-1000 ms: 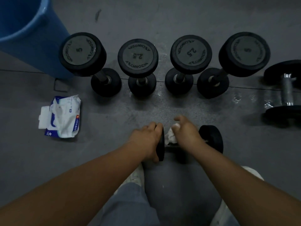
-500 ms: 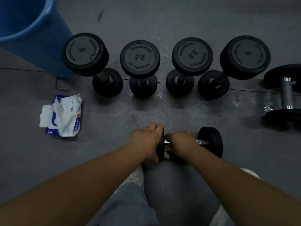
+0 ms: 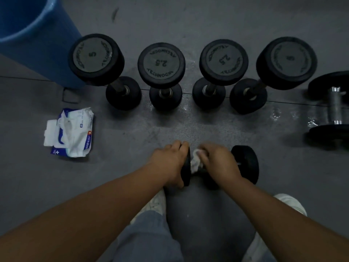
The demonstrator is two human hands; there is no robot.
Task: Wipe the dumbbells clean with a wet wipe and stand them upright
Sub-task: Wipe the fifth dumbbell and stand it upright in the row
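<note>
A small black dumbbell [image 3: 245, 163] lies on its side on the grey floor in front of my feet. My left hand [image 3: 168, 161] grips its left head. My right hand [image 3: 219, 161] presses a white wet wipe [image 3: 195, 161] around the handle, close to the left head. Several black dumbbells stand upright in a row behind: a 5 [image 3: 95, 59], two marked 2.5 [image 3: 161, 63] [image 3: 223, 62] and a bigger one [image 3: 286, 62] on the right. Another dumbbell with a chrome handle [image 3: 335, 106] lies on its side at the right edge.
A blue bucket [image 3: 35, 35] stands at the back left. An open pack of wet wipes [image 3: 71, 132] lies on the floor to the left. Wet patches shine on the floor near the row. My white shoes [image 3: 154, 203] are below the hands.
My right hand rolled back over the handle and the wipe shows again next to the left head; half a second ago it was hidden under the hand. My left hand kept its grip.
</note>
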